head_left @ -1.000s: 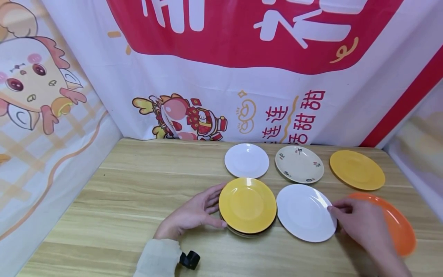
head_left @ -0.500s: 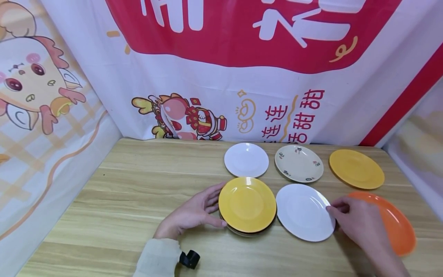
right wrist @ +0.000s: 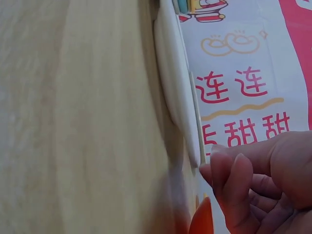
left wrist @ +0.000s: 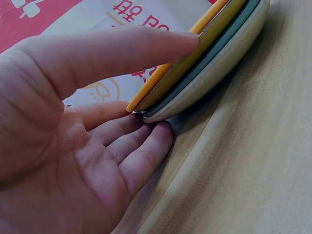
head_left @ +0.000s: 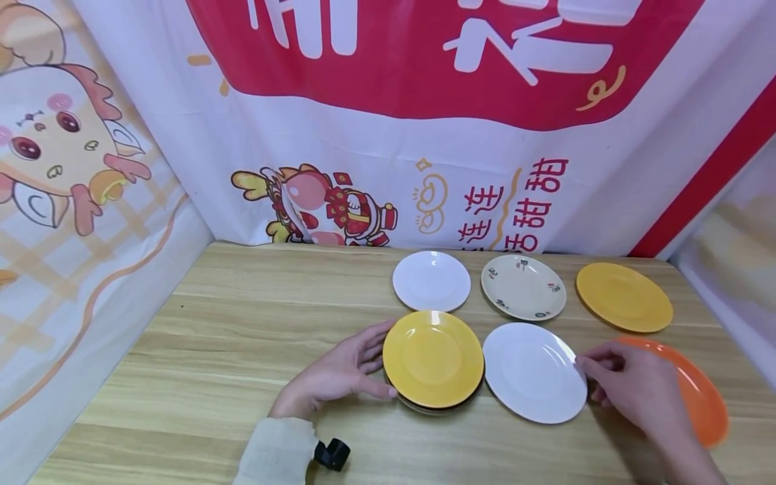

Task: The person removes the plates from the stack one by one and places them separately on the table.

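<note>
In the head view my left hand (head_left: 342, 374) rests against the left rim of a stack of plates, topped by a yellow plate (head_left: 433, 357). Below it, the left wrist view shows rims of olive, green and cream (left wrist: 229, 66). My left thumb (left wrist: 146, 46) lies straight along the upper rims, and the other fingertips touch the stack's edge from below. A large white plate (head_left: 533, 374) lies just right of the stack. At its right rim is my right hand (head_left: 633, 384), fingers curled and thumb tip at the edge, seemingly pinching it.
Behind stand a small white plate (head_left: 432, 281), a patterned cream plate (head_left: 524, 287) and another yellow plate (head_left: 624, 298). An orange plate (head_left: 703, 397) lies partly under the right forearm. A printed cloth (head_left: 339, 135) closes off the wooden table (head_left: 242, 323) at the back.
My right hand has shifted slightly to the right, its thumb tip now nearer the white plate's outer edge. My left hand and the plates look unmoved.
</note>
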`<action>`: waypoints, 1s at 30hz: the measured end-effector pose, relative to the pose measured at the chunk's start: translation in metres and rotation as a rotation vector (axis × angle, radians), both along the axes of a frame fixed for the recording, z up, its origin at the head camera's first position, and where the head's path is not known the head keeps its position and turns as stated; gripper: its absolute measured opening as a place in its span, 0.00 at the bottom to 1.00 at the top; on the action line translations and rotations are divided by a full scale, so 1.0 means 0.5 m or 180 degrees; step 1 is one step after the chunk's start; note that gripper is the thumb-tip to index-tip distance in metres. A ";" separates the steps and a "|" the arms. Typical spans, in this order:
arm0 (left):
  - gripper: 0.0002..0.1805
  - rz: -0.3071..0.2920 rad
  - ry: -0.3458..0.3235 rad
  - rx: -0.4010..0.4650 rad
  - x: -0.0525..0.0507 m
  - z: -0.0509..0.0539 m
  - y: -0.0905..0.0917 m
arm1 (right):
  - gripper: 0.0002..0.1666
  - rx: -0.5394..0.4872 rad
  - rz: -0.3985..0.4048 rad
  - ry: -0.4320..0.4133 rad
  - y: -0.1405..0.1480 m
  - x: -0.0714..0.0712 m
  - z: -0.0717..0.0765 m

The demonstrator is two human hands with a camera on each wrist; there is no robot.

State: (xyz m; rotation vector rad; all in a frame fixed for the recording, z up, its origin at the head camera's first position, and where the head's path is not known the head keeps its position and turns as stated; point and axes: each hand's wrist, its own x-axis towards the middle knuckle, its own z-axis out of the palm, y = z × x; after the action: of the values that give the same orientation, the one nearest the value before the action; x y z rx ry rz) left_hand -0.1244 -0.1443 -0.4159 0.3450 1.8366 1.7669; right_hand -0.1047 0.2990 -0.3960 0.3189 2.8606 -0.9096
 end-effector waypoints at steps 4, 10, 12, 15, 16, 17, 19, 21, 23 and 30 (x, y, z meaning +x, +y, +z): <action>0.60 0.0010 -0.0011 -0.0013 0.000 0.001 0.000 | 0.23 -0.0079 -0.0079 -0.0031 -0.003 -0.001 0.009; 0.60 0.0020 -0.0014 -0.0031 0.001 0.002 0.001 | 0.28 -0.0453 0.0061 0.0050 -0.033 -0.003 0.012; 0.60 0.0023 -0.0011 -0.0032 0.001 0.002 0.001 | 0.28 -0.0592 0.0261 0.0247 -0.050 -0.004 0.008; 0.60 0.0017 -0.0007 -0.0017 0.002 0.001 0.001 | 0.27 -0.0668 0.0658 0.0599 -0.076 -0.008 0.001; 0.60 0.0015 -0.0005 -0.0014 0.002 0.001 0.002 | 0.28 -0.0677 0.0778 0.0655 -0.084 -0.010 0.000; 0.60 0.0007 -0.0001 -0.0005 0.002 0.001 0.002 | 0.29 -0.0695 0.0899 0.0699 -0.091 -0.012 -0.001; 0.60 -0.0004 0.0004 0.0014 0.003 0.001 0.002 | 0.33 -0.0726 0.1093 0.0690 -0.106 -0.016 -0.004; 0.60 -0.0017 0.0021 0.0028 0.003 0.000 0.002 | 0.37 -0.0721 0.1243 0.0664 -0.120 -0.020 -0.007; 0.61 -0.0021 0.0023 0.0038 0.003 0.000 0.002 | 0.41 -0.0712 0.1368 0.0683 -0.134 -0.024 -0.011; 0.60 -0.0010 0.0030 0.0023 -0.001 -0.003 0.000 | 0.57 -0.0515 0.1656 0.0771 -0.173 -0.038 -0.027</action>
State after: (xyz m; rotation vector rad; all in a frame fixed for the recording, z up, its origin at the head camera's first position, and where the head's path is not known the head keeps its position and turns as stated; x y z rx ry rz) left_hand -0.1247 -0.1442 -0.4173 0.3592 1.8357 1.7730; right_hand -0.1236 0.2126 -0.4098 -0.5620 2.8172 -1.1082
